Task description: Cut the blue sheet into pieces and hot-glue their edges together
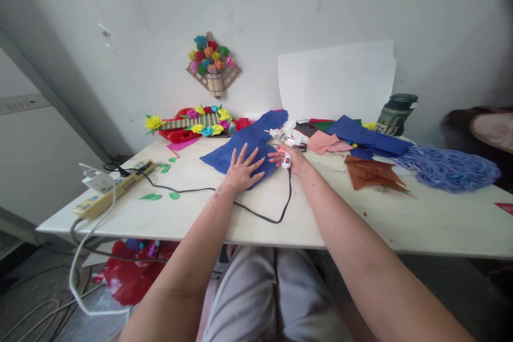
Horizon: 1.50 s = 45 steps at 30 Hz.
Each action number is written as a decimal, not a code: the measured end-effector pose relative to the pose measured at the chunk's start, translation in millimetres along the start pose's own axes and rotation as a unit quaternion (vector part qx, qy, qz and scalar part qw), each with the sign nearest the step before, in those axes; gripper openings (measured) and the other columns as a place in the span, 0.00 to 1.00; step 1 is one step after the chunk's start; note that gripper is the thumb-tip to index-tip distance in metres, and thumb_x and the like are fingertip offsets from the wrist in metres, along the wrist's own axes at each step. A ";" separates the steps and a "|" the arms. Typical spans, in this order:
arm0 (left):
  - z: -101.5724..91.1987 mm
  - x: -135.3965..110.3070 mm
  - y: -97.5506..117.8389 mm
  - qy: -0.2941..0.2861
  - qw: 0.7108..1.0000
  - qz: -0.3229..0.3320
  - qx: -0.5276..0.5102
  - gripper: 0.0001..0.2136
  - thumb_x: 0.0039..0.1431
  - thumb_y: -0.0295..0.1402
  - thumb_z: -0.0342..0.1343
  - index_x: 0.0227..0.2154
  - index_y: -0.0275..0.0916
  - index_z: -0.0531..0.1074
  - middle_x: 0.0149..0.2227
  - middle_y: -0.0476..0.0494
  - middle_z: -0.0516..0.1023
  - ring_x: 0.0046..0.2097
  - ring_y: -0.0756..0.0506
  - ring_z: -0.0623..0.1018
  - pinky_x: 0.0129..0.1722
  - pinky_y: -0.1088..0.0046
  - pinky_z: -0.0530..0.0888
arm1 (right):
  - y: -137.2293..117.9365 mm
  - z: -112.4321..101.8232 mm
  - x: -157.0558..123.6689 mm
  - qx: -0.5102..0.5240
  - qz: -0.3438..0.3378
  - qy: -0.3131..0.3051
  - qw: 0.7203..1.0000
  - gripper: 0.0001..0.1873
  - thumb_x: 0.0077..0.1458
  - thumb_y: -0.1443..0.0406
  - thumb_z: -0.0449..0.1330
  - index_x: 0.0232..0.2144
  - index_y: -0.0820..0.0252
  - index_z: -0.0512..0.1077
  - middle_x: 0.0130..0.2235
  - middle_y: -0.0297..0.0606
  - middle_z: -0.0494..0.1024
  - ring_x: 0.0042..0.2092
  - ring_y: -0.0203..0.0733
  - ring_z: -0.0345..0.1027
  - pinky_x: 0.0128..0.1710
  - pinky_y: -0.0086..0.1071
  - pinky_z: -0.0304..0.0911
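My left hand lies flat with spread fingers on a sheet of blue paper or cloth in the middle of the table. My right hand is wrapped round the handle of a white hot glue gun with a red switch. The glue gun's nozzle points left over the blue sheet. From its handle a black cord loops across the tabletop to the left. Small green leaf-shaped pieces lie left of my left hand.
A yellow power strip stands at the left edge. A flower-decorated guitar shape lies at the back. On the right are pink paper, brown paper, blue yarn and a dark green bottle. A red bag sits below.
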<state>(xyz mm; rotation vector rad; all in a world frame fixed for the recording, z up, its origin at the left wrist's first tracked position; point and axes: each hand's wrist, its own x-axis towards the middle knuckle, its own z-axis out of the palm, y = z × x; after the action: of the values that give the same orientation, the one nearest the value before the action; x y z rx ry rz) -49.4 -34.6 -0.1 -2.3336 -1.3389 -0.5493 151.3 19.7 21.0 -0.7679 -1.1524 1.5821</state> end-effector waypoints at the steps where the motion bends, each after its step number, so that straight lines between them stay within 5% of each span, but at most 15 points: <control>1: 0.7 -0.3 0.4 -0.006 1.000 0.004 0.004 0.23 0.57 0.49 0.42 0.55 0.52 0.61 0.62 0.52 0.51 0.64 0.37 0.40 0.59 0.47 0.37 | 0.7 1.3 -0.2 0.001 0.005 -0.003 1.000 0.12 0.53 0.58 0.57 0.30 0.62 0.64 0.26 0.43 0.78 0.23 0.42 0.73 0.16 0.27 0.65; 10: 3.7 -1.0 4.4 -0.035 0.999 0.013 0.021 0.22 0.57 0.49 0.43 0.54 0.54 0.61 0.63 0.53 0.50 0.64 0.37 0.41 0.59 0.47 0.36 | 11.8 -1.0 4.1 -0.029 0.038 0.022 0.999 0.14 0.50 0.57 0.60 0.31 0.63 0.65 0.26 0.43 0.77 0.23 0.43 0.73 0.16 0.29 0.67; 17: -6.3 4.0 7.5 0.022 1.000 0.008 0.005 0.26 0.59 0.46 0.41 0.59 0.48 0.51 0.63 0.49 0.49 0.64 0.39 0.40 0.59 0.49 0.34 | 6.9 -3.0 5.3 0.011 0.007 0.070 0.997 0.12 0.53 0.59 0.58 0.32 0.63 0.64 0.26 0.43 0.78 0.21 0.40 0.72 0.15 0.27 0.65; 31: 5.8 14.9 21.8 0.002 1.000 0.013 0.029 0.23 0.57 0.49 0.40 0.53 0.51 0.64 0.62 0.53 0.51 0.64 0.40 0.42 0.60 0.51 0.33 | 7.0 -6.0 9.2 0.038 -0.007 0.113 0.993 0.11 0.53 0.60 0.57 0.30 0.63 0.64 0.26 0.42 0.78 0.20 0.39 0.71 0.15 0.27 0.65; 36: 3.7 14.1 22.6 -0.006 0.999 0.000 0.038 0.24 0.58 0.49 0.39 0.55 0.51 0.60 0.63 0.54 0.49 0.64 0.40 0.41 0.60 0.51 0.34 | 6.1 -5.0 8.6 0.043 0.000 0.113 0.993 0.12 0.53 0.59 0.58 0.30 0.64 0.65 0.26 0.43 0.78 0.19 0.39 0.71 0.14 0.27 0.64; 40: 0.1 14.0 16.2 0.032 0.996 -0.079 0.031 0.26 0.60 0.45 0.37 0.61 0.45 0.47 0.63 0.50 0.47 0.64 0.42 0.39 0.60 0.52 0.36 | 4.0 -3.3 6.6 0.051 -0.005 0.116 0.992 0.11 0.53 0.60 0.58 0.29 0.64 0.64 0.24 0.41 0.78 0.19 0.39 0.70 0.14 0.27 0.64; 45: 1.3 14.6 6.4 0.072 0.972 -0.221 0.025 0.26 0.61 0.41 0.36 0.61 0.43 0.46 0.64 0.49 0.46 0.64 0.41 0.39 0.59 0.49 0.38 | 3.2 -1.2 5.3 0.041 -0.009 0.107 0.993 0.09 0.52 0.63 0.59 0.30 0.64 0.65 0.23 0.40 0.77 0.20 0.40 0.71 0.15 0.27 0.64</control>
<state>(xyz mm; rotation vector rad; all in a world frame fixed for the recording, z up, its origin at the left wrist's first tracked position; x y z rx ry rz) -36.8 -26.4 5.4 -1.9121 -1.7856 -0.7868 149.7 24.9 17.9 -0.8479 -0.9320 1.4826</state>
